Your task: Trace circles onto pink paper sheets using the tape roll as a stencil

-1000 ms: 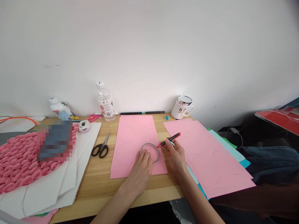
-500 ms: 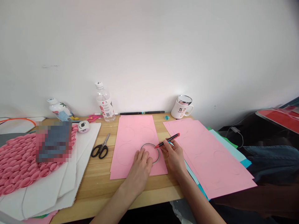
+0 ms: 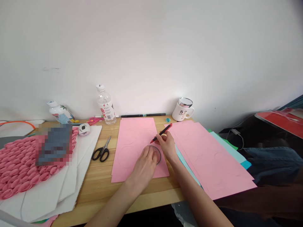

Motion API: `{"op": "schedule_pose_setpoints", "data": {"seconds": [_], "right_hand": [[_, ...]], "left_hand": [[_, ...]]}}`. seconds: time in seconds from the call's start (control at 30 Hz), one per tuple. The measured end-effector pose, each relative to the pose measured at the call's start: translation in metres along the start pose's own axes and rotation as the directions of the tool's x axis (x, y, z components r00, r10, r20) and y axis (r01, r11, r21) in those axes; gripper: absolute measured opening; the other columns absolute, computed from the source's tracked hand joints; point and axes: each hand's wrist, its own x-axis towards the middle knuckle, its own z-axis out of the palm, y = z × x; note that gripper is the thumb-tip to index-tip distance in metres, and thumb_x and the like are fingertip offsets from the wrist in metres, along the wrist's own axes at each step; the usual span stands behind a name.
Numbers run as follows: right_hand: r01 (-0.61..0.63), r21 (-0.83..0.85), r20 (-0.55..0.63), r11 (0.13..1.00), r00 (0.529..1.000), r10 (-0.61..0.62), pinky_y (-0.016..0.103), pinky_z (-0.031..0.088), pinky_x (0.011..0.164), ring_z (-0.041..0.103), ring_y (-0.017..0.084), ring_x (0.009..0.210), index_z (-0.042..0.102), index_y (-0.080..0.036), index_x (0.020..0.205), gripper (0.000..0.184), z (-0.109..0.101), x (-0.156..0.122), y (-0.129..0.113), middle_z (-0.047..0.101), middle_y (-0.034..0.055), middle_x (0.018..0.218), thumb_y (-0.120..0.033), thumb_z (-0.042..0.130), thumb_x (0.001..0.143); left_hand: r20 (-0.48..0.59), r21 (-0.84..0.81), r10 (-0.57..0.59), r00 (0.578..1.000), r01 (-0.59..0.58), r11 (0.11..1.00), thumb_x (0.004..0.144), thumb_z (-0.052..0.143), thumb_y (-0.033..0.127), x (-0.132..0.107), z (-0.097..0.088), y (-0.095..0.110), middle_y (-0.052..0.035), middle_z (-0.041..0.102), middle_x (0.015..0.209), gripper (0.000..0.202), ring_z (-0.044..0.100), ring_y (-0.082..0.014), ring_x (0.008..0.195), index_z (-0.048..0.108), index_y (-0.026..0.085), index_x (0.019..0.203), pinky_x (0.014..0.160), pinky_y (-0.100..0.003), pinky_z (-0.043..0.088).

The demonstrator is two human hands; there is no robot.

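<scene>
A pink paper sheet (image 3: 136, 138) lies in the middle of the wooden table (image 3: 99, 186), with faint circles drawn on it. My left hand (image 3: 145, 167) presses flat on a grey ring (image 3: 159, 155) that rests on the sheet, fingers spread over it. My right hand (image 3: 166, 145) pinches a red-tipped marker pen (image 3: 161, 133), its tip down at the ring's far edge. Part of the ring is hidden under my left fingers.
Black scissors (image 3: 102, 150) lie left of the sheet. A water bottle (image 3: 105, 105), a white mug (image 3: 182, 110), a long black pen (image 3: 143, 115) and a small bottle (image 3: 58, 113) stand along the wall. More pink and coloured sheets (image 3: 210, 157) lie right; white boards with pink rolled shapes (image 3: 16, 170) left.
My right hand has moved with the pen from the ring's right side round to its far edge. My left hand has shifted slightly further over the ring.
</scene>
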Motion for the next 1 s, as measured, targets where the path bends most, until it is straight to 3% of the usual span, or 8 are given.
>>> {"op": "schedule_pose_setpoints", "data": {"seconds": [0.17,0.33,0.7,0.83,1.0], "right_hand": [[0.046,-0.156,0.072,0.987,0.997,-0.035,0.035,0.054,0.063,0.069,0.022,0.065,0.047,-0.023,0.087,0.025,0.01,0.011,0.012,0.068,0.0007,0.068,-0.039,0.06,0.074],[0.09,-0.254,0.169,0.963,0.984,-0.048,0.033,0.05,0.061,0.066,0.021,0.064,0.048,-0.023,0.089,0.022,0.016,0.013,0.006,0.067,0.0001,0.067,-0.038,0.057,0.076],[0.248,-0.456,0.377,0.855,0.924,-0.067,0.026,0.041,0.059,0.059,0.016,0.061,0.046,-0.023,0.089,0.012,0.024,0.016,-0.006,0.063,-0.0034,0.065,-0.025,0.054,0.08],[0.25,-0.524,0.367,0.815,0.929,-0.049,0.025,0.04,0.059,0.059,0.015,0.061,0.048,-0.022,0.089,0.011,0.024,0.018,-0.012,0.064,-0.0036,0.065,-0.021,0.055,0.081],[0.216,-0.622,0.264,0.753,0.963,-0.057,0.027,0.04,0.061,0.062,0.018,0.065,0.05,-0.021,0.091,0.013,0.01,0.025,-0.013,0.066,-0.0016,0.067,-0.022,0.058,0.08]], "left_hand": [[0.068,0.01,0.017,0.998,-0.017,1.0,0.085,0.035,0.001,0.003,-0.004,0.001,-0.0166,0.054,0.127,0.037,0.046,-0.0287,0.124,0.051,0.011,0.117,0.106,-0.047,0.037],[0.101,0.018,-0.003,0.995,0.002,1.0,0.081,0.038,-0.001,0.004,-0.007,0.003,-0.0177,0.049,0.134,0.047,0.041,-0.0313,0.129,0.047,0.013,0.125,0.103,-0.048,0.039],[0.074,-0.001,0.032,0.997,-0.032,0.999,0.082,0.039,0.001,0.005,0.002,0.0,-0.0172,0.05,0.132,0.043,0.04,-0.0331,0.129,0.051,0.011,0.122,0.108,-0.051,0.032],[0.062,-0.025,0.034,0.998,-0.033,0.999,0.084,0.038,0.002,0.004,0.0,-0.001,-0.0146,0.052,0.128,0.04,0.043,-0.0299,0.124,0.053,0.014,0.119,0.105,-0.048,0.034],[0.11,-0.048,0.027,0.994,-0.022,0.999,0.086,0.037,0.001,0.004,-0.011,-0.001,-0.0128,0.055,0.119,0.034,0.048,-0.0257,0.111,0.055,0.014,0.112,0.1,-0.044,0.037]]}}
